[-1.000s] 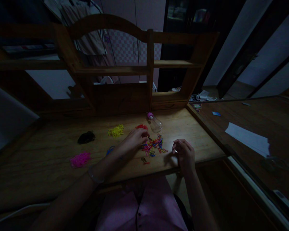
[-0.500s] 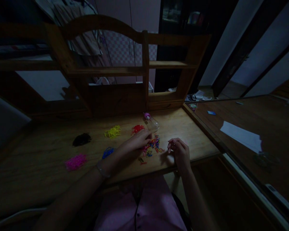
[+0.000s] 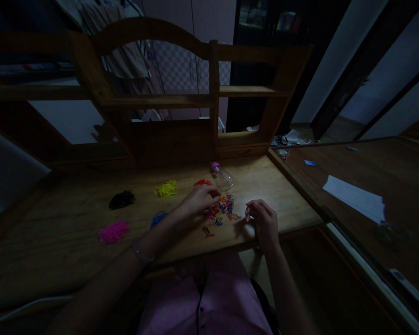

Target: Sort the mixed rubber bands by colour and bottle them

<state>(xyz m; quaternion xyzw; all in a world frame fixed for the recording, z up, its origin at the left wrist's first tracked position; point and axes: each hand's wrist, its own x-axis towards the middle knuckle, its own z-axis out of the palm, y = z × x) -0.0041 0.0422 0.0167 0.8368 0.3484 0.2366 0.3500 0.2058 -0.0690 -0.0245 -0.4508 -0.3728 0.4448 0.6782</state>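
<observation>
My left hand (image 3: 205, 197) reaches in over the left edge of a mixed pile of small coloured rubber bands (image 3: 226, 204). Its thumb and fingers are drawn together, and whatever they hold is too small to make out. To the right of the pile, my right hand (image 3: 263, 217) hovers just above the table with its fingers curled and the fingertips close together; what is between them cannot be seen. Behind my left hand lies a heap of red bands (image 3: 202, 182), partly covered by it. Blue bands (image 3: 158, 218) lie beside my left forearm.
Farther left are heaps of yellow bands (image 3: 165, 189), black bands (image 3: 122, 199) and pink bands (image 3: 113, 231). A clear bottle with a pink cap (image 3: 224, 177) lies behind the pile. A wooden shelf frame (image 3: 214, 102) rises at the table's back. White paper (image 3: 354, 197) lies at right.
My left hand has drawn slightly back from the mixed pile, uncovering more of it and covering more of the red heap. My right hand stays nearly in place. The view has shifted slightly.
</observation>
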